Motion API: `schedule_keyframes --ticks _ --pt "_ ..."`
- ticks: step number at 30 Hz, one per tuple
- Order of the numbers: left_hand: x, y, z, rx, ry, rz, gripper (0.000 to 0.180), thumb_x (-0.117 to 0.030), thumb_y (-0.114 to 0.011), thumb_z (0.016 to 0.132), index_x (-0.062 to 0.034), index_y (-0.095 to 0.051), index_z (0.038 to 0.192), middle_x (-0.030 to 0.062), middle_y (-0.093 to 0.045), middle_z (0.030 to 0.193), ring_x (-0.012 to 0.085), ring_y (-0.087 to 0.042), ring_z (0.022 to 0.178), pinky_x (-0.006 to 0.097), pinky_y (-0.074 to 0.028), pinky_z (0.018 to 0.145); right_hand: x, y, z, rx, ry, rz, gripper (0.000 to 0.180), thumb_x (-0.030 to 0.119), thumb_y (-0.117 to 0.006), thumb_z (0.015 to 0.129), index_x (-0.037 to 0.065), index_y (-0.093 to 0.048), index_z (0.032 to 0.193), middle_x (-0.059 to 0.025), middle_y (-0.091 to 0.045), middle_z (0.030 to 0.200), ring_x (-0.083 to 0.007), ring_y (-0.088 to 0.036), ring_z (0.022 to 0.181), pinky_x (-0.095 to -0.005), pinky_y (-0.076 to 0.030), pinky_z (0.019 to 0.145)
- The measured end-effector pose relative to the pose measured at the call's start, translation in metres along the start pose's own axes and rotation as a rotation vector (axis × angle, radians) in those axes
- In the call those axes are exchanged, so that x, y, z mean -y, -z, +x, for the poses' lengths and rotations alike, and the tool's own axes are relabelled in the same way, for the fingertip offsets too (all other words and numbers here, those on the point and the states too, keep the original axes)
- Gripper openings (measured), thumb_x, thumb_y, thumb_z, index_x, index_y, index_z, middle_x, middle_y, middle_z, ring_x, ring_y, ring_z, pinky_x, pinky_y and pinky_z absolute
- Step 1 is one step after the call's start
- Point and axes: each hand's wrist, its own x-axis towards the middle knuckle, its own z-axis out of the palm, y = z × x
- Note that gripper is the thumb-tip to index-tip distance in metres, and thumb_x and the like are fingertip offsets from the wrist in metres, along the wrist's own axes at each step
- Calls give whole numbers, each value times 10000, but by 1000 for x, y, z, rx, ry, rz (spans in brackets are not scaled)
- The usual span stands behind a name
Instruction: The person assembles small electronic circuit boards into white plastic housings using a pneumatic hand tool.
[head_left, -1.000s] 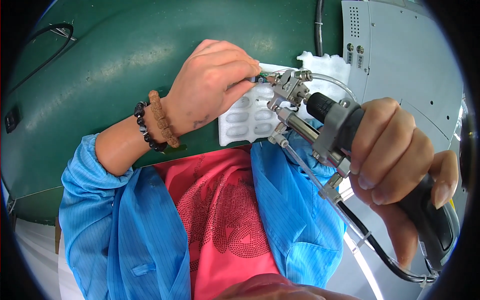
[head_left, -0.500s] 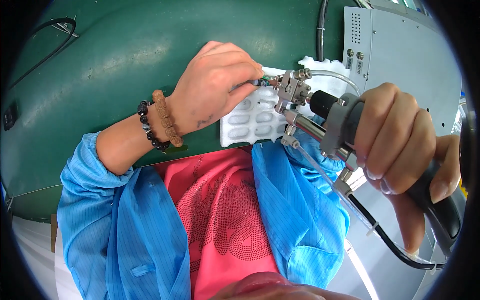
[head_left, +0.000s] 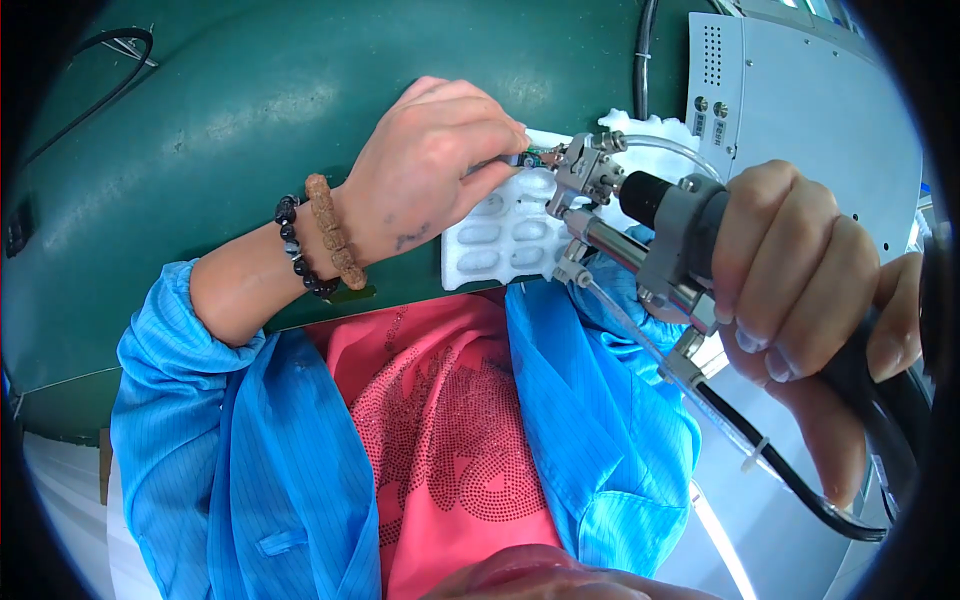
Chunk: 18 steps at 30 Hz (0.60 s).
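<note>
While thumb and forefinger of the left hand (head_left: 430,165) pinch a small dark-and-green part (head_left: 532,158) near the upper centre of the frame, the right hand (head_left: 800,265), at right, wraps its fingers round the dark grip of a metal-headed tool (head_left: 675,255). The part is probably light, stiff and fragile, best taken by its edges; its exposed end faces right, toward the tool's head, its long axis apparently left to right, though the hand hides much of it. The tool looks rigid and fairly heavy, its nose laden with metal fittings, best held at the thick grip. Its long axis slants from lower right to upper centre, head aimed up and left. Beneath, a white foam tray (head_left: 505,248) rests on a green table (head_left: 250,100); a grey cabinet (head_left: 810,110) stands upper right.
</note>
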Motion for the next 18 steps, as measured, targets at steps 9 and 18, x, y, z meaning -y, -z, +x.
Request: schedule_keyframes --ticks 9,18 --pt "1 1 -2 -1 15 14 278 -34 -780 705 -34 -697 970 71 -710 1000 259 -656 990 376 -484 875 -8 3 -1 -19 44 13 777 730 -686 689 161 -506 1186 16 -609 802 -102 -615 653 -218 -500 563" --pt "1 -2 0 -5 0 26 280 -36 -784 702 -36 -698 969 69 -711 996 256 -659 987 371 -484 875 -7 0 12 4 -90 -47 765 734 -668 710 160 -516 1193 28 -609 800 -95 -615 651 -217 -502 563"
